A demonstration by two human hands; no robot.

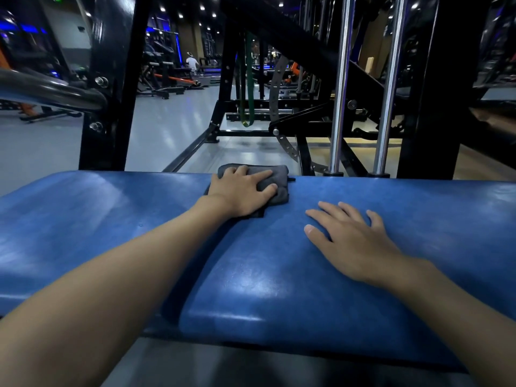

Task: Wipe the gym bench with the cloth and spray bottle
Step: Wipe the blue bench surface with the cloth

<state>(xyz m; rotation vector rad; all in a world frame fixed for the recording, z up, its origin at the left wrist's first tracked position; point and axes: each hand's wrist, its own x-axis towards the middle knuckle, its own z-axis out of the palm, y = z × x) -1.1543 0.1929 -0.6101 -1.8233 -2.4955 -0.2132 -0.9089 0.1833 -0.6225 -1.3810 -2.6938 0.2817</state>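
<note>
A blue padded gym bench [97, 219] runs across the view in two pads with a seam between them. A folded dark grey cloth [275, 177] lies at the far edge of the bench, near the seam. My left hand [240, 192] lies flat on top of the cloth with its fingers spread and pressing it down. My right hand [351, 241] rests palm down on the right pad, fingers straight and spread, holding nothing. No spray bottle is in view.
Two chrome guide rods [339, 107] and a black machine frame [430, 93] stand right behind the bench. A black upright post [109, 93] with a curved bar rises at the back left. Grey gym floor [173, 127] and more machines lie beyond.
</note>
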